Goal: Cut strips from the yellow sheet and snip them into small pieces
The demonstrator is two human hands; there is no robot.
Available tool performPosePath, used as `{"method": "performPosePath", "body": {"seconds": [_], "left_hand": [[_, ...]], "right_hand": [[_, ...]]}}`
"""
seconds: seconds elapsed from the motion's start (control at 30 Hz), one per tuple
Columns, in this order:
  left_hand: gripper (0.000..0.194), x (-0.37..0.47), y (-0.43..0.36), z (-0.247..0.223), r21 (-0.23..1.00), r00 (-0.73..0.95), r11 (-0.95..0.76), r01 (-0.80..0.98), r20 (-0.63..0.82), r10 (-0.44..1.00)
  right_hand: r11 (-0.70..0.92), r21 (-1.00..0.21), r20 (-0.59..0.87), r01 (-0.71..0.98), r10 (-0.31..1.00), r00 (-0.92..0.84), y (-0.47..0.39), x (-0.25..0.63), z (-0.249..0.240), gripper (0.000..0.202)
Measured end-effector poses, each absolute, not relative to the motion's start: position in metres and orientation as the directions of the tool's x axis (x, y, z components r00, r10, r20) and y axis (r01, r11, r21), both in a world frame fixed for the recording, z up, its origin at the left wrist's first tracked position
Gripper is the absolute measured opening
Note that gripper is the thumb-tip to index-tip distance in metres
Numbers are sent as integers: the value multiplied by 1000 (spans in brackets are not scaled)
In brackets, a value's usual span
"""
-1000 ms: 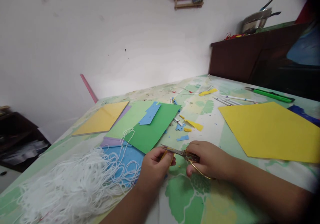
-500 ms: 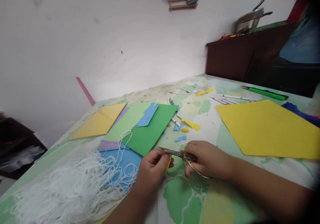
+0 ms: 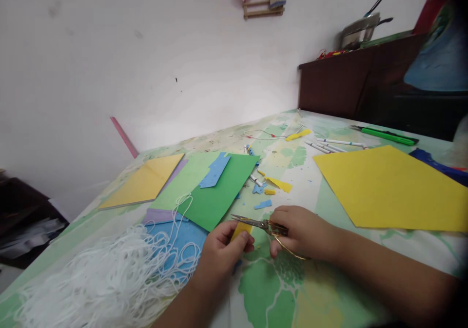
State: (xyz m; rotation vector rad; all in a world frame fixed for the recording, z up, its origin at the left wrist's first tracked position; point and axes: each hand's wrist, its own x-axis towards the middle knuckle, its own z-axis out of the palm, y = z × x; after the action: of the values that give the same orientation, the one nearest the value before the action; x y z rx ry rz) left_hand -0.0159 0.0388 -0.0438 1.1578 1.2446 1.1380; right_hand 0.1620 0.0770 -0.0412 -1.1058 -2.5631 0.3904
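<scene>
My left hand (image 3: 227, 245) pinches a small yellow piece of craft sheet (image 3: 241, 229) between thumb and fingers. In my right hand (image 3: 300, 233) is a pair of scissors (image 3: 268, 226) with gold handles, its fingers through the loops. The blades point left and lie across the top edge of the yellow piece, slightly apart. Just beyond the hands are a blue scrap (image 3: 263, 204) and a jagged yellow scrap (image 3: 280, 184). A dark green sheet (image 3: 223, 196) with a blue strip (image 3: 215, 169) on it lies left of the blades.
A heap of white cord (image 3: 98, 279) spreads at the front left, partly over a blue sheet (image 3: 179, 245). Yellow-orange sheets (image 3: 146, 179) lie behind it. On the right are a large yellow sheet (image 3: 391, 189), several white markers (image 3: 329, 146) and a green cutter (image 3: 387, 135).
The yellow piece has turned in my left fingers, so more of its face shows. The scissors stay at its top edge. The whole view has shifted slightly.
</scene>
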Motion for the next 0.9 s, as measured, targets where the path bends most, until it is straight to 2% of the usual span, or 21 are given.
{"method": "performPosePath", "body": {"seconds": [0.23, 0.53, 0.9], "left_hand": [[17, -16, 36, -41, 997, 41, 72, 29, -73, 996], [18, -16, 37, -40, 1000, -22, 29, -4, -29, 999], [21, -15, 37, -39, 999, -56, -6, -33, 4, 998]], "right_hand": [[629, -425, 124, 651, 753, -646, 76, 161, -43, 33], [616, -483, 111, 622, 748, -654, 71, 166, -38, 36], [574, -445, 92, 687, 793, -603, 68, 163, -38, 30]]}}
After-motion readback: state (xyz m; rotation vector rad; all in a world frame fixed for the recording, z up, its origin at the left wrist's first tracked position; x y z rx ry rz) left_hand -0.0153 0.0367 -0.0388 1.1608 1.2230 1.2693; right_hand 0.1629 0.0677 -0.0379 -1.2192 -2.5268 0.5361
